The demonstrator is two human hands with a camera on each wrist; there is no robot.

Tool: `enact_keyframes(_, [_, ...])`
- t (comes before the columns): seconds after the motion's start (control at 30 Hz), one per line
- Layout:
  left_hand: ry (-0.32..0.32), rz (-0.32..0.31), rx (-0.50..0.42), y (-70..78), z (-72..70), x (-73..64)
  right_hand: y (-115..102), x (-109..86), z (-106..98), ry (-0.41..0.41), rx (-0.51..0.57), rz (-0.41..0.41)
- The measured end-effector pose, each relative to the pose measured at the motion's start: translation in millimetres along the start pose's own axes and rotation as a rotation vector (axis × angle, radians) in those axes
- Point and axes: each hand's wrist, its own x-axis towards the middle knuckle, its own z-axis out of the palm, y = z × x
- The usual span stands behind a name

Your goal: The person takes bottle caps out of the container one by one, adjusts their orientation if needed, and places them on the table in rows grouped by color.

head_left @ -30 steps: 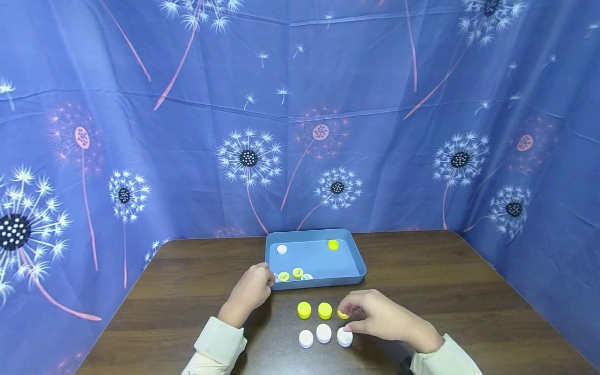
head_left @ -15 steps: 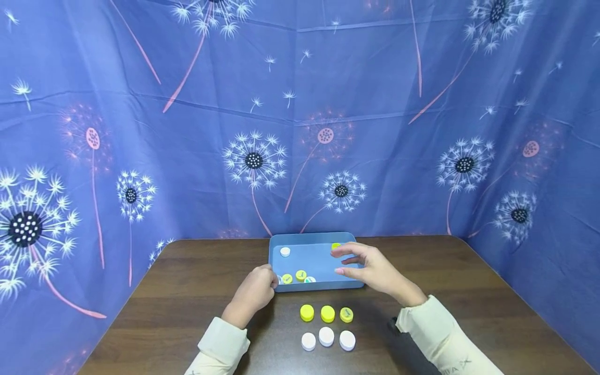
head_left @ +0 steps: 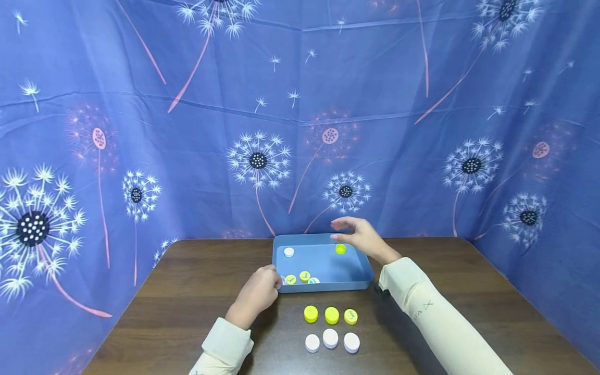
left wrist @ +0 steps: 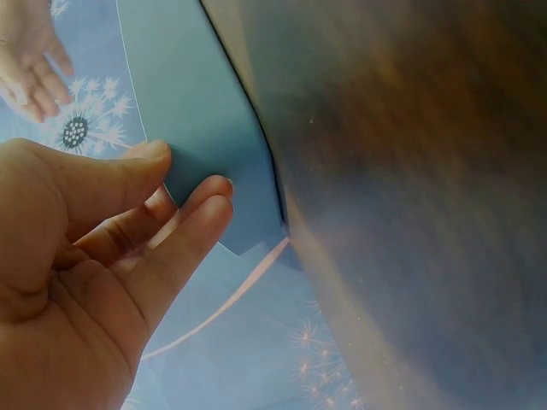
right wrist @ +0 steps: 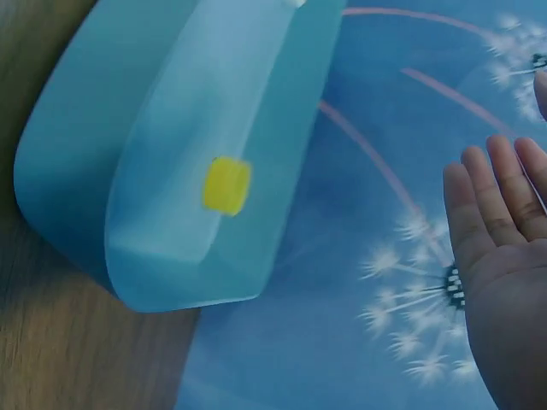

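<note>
head view: found blue tray [head_left: 339, 268] between 5 and 6 o'clock of frame, on wooden table [head_left: 201, 276] before blue cloth [head_left: 197, 172]. recorded left hand [head_left: 255, 292] at tray's 8 o'clock, fingers curled and gripping near corner. recorded right hand [head_left: 366, 240] at tray's 2 o'clock, thumb and fingers parted, holding nothing. inside tray, noted white cap [head_left: 289, 252] near 10 o'clock, plain yellow cap [head_left: 340, 249] between 1 and 2, two printed yellow caps [head_left: 304, 276] near 8, white-and-green cap [head_left: 314, 280] at 7. outside tray, toward 6 o'clock, counted three yellow caps [head_left: 332, 315] in a row, then three white caps [head_left: 330, 338] nearer.

left wrist view: confirmed left hand at 8 o'clock, thumb and fingers pinching tray edge. sighted right hand at 10.

right wrist view: located tray at 10 o'clock, plain yellow cap within; right hand between 3 and 4, cut off by frame edge, fingers straight, apart from tray.
</note>
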Motion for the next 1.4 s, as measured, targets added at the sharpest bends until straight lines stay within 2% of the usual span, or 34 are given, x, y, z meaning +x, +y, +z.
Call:
enact_keyframes(0.17, [0.007, 0.0, -0.007, 1.2, -1.1, -0.5, 23, 15.7, 5, 0.008, -0.087, 0.067])
enact_keyframes(0.33, [0.013, 0.015, 0.002, 1.4, -1.1, -0.3, 52, 20.7, 9, 0.003, -0.161, 0.129])
enact_keyframes(0.57, [0.014, 0.013, 0.009, 1.5, -1.3, 1.5, 77, 20.7, 12, -0.023, -0.272, 0.109])
enact_keyframes(0.73, [0.011, 0.004, 0.003, 1.3, -0.8, 1.1, 83, 19.2, 16, -0.052, -0.334, 0.099])
enact_keyframes(0.9, [-0.001, -0.007, 0.006, 1.6, -1.1, 1.0, 88, 20.9, 22, -0.087, -0.489, 0.118])
enact_keyframes(1.03, [0.008, 0.005, 0.022, 1.8, -2.7, 1.8, 88, 23.9, 26, -0.083, -0.59, 0.134])
enact_keyframes(1.2, [0.014, 0.003, 0.018, 2.5, -4.5, 1.5, 85, 25.7, 30, -0.066, -0.638, 0.127])
enact_keyframes(1.4, [0.002, 0.008, 0.009, 2.9, -3.8, 0.3, 87, 25.7, 32, -0.059, -0.659, 0.156])
